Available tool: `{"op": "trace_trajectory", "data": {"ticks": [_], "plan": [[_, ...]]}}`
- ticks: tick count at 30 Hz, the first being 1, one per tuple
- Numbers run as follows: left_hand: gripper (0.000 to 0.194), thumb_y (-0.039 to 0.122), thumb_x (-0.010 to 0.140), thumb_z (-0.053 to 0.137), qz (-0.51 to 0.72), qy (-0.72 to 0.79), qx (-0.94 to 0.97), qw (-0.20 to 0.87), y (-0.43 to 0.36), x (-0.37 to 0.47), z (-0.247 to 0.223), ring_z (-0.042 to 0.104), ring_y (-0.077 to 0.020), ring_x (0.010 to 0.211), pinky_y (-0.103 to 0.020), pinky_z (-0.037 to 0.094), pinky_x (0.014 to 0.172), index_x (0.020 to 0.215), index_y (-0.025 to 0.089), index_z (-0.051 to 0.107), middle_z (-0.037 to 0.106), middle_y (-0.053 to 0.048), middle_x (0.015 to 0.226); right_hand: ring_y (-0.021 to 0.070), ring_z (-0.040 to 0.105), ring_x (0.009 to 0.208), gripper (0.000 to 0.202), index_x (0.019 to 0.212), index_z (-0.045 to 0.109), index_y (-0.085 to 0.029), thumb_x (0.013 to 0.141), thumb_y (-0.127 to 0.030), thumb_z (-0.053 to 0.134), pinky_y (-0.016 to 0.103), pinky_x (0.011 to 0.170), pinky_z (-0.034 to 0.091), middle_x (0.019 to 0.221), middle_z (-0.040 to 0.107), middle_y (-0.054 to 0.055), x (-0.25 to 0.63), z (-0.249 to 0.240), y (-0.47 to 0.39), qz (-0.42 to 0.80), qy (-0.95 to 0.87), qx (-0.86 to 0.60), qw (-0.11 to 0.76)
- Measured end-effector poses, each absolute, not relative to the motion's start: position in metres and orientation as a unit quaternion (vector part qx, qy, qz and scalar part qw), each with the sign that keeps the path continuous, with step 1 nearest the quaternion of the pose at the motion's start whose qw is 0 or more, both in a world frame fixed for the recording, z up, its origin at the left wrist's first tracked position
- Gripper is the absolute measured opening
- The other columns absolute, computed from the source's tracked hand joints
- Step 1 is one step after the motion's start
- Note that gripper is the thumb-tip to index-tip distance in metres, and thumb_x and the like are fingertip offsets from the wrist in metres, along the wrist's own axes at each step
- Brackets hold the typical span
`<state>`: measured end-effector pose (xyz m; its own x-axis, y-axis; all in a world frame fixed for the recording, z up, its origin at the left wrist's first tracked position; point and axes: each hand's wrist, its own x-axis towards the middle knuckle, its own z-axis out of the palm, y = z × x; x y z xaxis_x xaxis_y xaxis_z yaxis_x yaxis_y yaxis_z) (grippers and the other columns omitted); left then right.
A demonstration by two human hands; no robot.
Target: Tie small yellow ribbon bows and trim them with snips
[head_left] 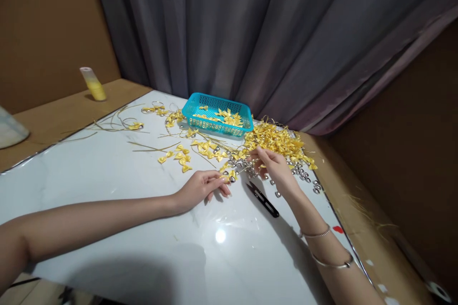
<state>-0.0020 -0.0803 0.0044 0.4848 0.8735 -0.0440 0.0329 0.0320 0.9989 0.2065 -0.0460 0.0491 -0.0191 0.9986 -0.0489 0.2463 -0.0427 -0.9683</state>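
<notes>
Between its thumb and fingertips, my left hand (207,186) pinches a small yellow ribbon bow (224,178) with silver bells against it. To the right, my right hand (275,166) has its fingers closed on a thin gold cord (244,169) that runs toward the bow. Part of its grip is hidden. Silver bells (304,174) lie scattered under and beside this hand. Black thread snips (264,200) rest on the white table just below it. Several loose yellow bows (182,156) lie beyond my left hand, near lengths of gold cord (153,147).
A turquoise plastic basket (219,127) with yellow bows in it stands at the back. Right of it is a heap of yellow bows (275,140). A yellow thread spool (93,86) stands at the back left. A grey curtain (229,28) hangs behind the table.
</notes>
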Motion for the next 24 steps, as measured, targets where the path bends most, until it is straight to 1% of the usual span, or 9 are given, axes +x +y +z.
{"op": "trace_trajectory", "data": {"ticks": [2,4,5,7,10,12,16,19,24], "plan": [[0.033,0.039,0.085,0.05,0.347,0.38,0.601,0.612,-0.08,-0.001,0.004,0.045,-0.0055,0.044,-0.017,0.034,0.04,0.079,0.01,0.063,0.07,-0.01,0.082,0.0079,0.041,0.038,0.035,0.084,0.056,-0.015,0.081,-0.049,0.05,0.02,0.035,0.029,0.059,0.06,0.002,0.199,0.059,-0.055,0.499,-0.592,-0.535,0.337],[0.032,0.039,0.085,0.05,0.352,0.383,0.596,0.611,-0.081,-0.001,0.005,0.049,-0.0069,0.047,-0.017,0.035,0.04,0.081,0.01,0.063,0.07,-0.01,0.082,0.0063,0.035,0.033,0.031,0.081,0.056,-0.014,0.084,-0.043,0.046,0.02,0.035,0.026,0.049,0.055,-0.001,0.191,0.065,-0.065,0.524,-0.629,-0.522,0.238],[0.031,0.039,0.085,0.051,0.355,0.383,0.595,0.61,-0.081,-0.001,0.005,0.05,-0.0074,0.048,-0.018,0.036,0.041,0.082,0.01,0.063,0.07,-0.01,0.082,0.0058,0.033,0.032,0.028,0.078,0.055,-0.014,0.086,-0.04,0.046,0.019,0.035,0.025,0.046,0.052,-0.003,0.187,0.067,-0.07,0.52,-0.648,-0.519,0.198],[0.031,0.039,0.085,0.05,0.358,0.384,0.598,0.606,-0.082,-0.001,0.007,0.049,-0.0072,0.047,-0.018,0.036,0.041,0.082,0.011,0.063,0.069,-0.008,0.079,0.0052,0.032,0.032,0.026,0.075,0.055,-0.015,0.087,-0.035,0.046,0.019,0.036,0.025,0.043,0.05,-0.003,0.18,0.067,-0.078,0.482,-0.687,-0.522,0.153],[0.03,0.039,0.085,0.05,0.357,0.387,0.605,0.597,-0.084,-0.001,0.009,0.046,-0.0059,0.045,-0.017,0.034,0.039,0.082,0.011,0.063,0.067,-0.006,0.075,0.0055,0.036,0.034,0.027,0.071,0.055,-0.015,0.088,-0.034,0.048,0.019,0.04,0.029,0.042,0.052,-0.003,0.175,0.062,-0.082,0.412,-0.726,-0.532,0.142],[0.029,0.038,0.085,0.05,0.357,0.387,0.607,0.595,-0.084,-0.001,0.009,0.046,-0.0062,0.046,-0.017,0.034,0.039,0.082,0.012,0.063,0.066,-0.005,0.074,0.0056,0.038,0.036,0.029,0.067,0.054,-0.015,0.088,-0.034,0.048,0.019,0.041,0.029,0.042,0.052,-0.002,0.175,0.06,-0.082,0.401,-0.728,-0.539,0.138],[0.029,0.038,0.085,0.051,0.361,0.374,0.606,0.602,-0.083,-0.002,0.006,0.047,-0.0066,0.048,-0.017,0.035,0.04,0.082,0.012,0.062,0.067,-0.006,0.077,0.0044,0.032,0.031,0.026,0.069,0.052,-0.015,0.089,-0.03,0.047,0.019,0.035,0.025,0.041,0.051,-0.004,0.178,0.06,-0.076,0.496,-0.67,-0.536,0.131],[0.029,0.039,0.085,0.051,0.364,0.357,0.597,0.619,-0.081,-0.002,0.003,0.048,-0.0073,0.049,-0.018,0.036,0.041,0.085,0.012,0.061,0.068,-0.008,0.081,0.0044,0.029,0.028,0.02,0.072,0.052,-0.016,0.087,-0.029,0.049,0.019,0.031,0.021,0.039,0.049,-0.006,0.181,0.059,-0.072,0.578,-0.608,-0.524,0.149],[0.03,0.04,0.086,0.049,0.359,0.348,0.594,0.63,-0.081,-0.003,0.001,0.045,-0.0053,0.046,-0.018,0.036,0.043,0.083,0.011,0.059,0.066,-0.007,0.079,0.0036,0.031,0.027,0.024,0.07,0.053,-0.015,0.083,-0.035,0.056,0.018,0.03,0.022,0.038,0.05,-0.005,0.182,0.052,-0.068,0.619,-0.579,-0.498,0.181]]}}
